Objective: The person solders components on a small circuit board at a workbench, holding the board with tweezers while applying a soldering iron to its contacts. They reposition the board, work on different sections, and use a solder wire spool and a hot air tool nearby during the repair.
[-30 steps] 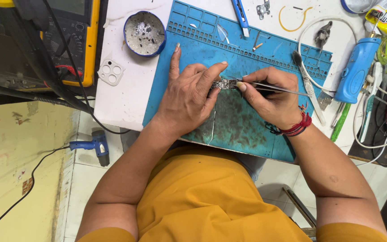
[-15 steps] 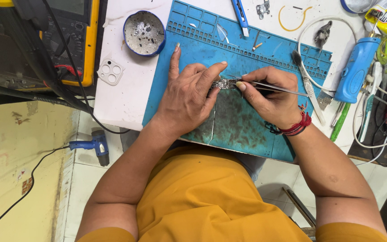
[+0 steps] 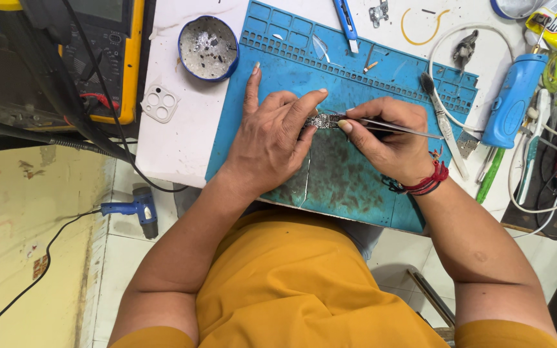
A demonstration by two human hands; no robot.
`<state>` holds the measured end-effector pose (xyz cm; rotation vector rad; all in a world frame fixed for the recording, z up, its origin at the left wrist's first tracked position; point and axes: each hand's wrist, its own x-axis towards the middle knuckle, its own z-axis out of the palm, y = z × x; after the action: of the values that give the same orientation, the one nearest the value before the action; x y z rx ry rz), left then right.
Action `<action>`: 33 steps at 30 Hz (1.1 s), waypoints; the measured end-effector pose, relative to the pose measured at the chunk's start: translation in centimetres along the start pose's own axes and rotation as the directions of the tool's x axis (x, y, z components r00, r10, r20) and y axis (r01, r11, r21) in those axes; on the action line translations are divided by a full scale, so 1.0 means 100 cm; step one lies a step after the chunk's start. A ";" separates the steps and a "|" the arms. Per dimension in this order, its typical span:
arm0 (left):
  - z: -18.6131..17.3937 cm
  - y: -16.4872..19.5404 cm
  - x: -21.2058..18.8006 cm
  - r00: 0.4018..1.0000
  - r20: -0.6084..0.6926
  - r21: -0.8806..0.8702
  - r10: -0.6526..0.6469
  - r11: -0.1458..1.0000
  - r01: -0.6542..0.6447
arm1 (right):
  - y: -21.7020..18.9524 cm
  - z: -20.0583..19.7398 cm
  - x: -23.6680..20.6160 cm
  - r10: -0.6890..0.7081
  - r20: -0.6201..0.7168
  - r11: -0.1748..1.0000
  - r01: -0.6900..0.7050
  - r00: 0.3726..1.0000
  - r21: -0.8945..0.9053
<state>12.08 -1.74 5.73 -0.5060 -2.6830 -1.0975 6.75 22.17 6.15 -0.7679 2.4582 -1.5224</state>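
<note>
**Small part pinned on blue mat, tweezers at work**

Nearest the camera: person in a mustard-yellow shirt (image 3: 304, 283), both forearms reaching fwd over the near edge of the desk (image 3: 175, 142).

Left hand (image 3: 272, 138) lies palm-down on the blue work mat (image 3: 349, 180), approx mid-mat. Index finger stretched straight toward the far edge; thumb & another finger pressed together on the left end of a small silvery circuit part (image 3: 320, 120), pinning it to the mat. Right hand (image 3: 388, 138) sits just beside, on the part's right; red thread bands on the wrist. Its fingers are pinched on thin metal tweezers (image 3: 398, 127), tips touching the part, handle end pointing to the right edge of the mat. Part is tiny & partly covered by fingertips – prob. a small board, can't tell more.

Farther out, near the mat's far edge: blue-handled knife (image 3: 346, 19). Off the mat's far-left corner, a round blue tin (image 3: 209, 46) w/ grey residue, and nearer, a white camera-lens frame (image 3: 160, 103) w/ round holes. Far-left corner of desk: yellow multimeter (image 3: 107, 51) w/ black leads trailing off the edge. Right side of desk: blue cylindrical tool (image 3: 514, 96), white cable (image 3: 478, 38) looped round it, green-handled tool (image 3: 490, 175), brush (image 3: 443, 122).

Below the desk's left edge, on the floor: blue heat gun (image 3: 133, 209), cord attached.
</note>
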 end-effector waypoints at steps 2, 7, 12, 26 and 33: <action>0.000 0.000 -0.001 1.000 0.000 0.001 -0.001 1.000 0.001 | 0.000 0.000 0.000 -0.007 0.002 1.000 0.007 1.000 0.001; 0.002 -0.001 -0.001 1.000 0.003 0.014 -0.008 1.000 0.008 | 0.000 0.000 0.001 -0.004 0.011 1.000 0.004 1.000 0.020; 0.002 -0.001 -0.001 1.000 0.000 0.006 -0.007 1.000 0.007 | -0.001 0.000 0.002 -0.009 0.008 1.000 0.009 1.000 0.020; 0.002 -0.001 -0.001 1.000 -0.002 0.003 -0.002 1.000 0.002 | -0.003 0.000 0.003 -0.026 0.009 1.000 0.026 1.000 -0.006; 0.002 -0.001 -0.001 1.000 -0.004 0.008 0.001 1.000 -0.001 | -0.003 0.000 0.003 -0.016 0.010 1.000 0.016 1.000 -0.012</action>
<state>12.09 -1.71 5.54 -0.5032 -2.6819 -1.0860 6.64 21.91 6.45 -0.7965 2.4624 -1.5068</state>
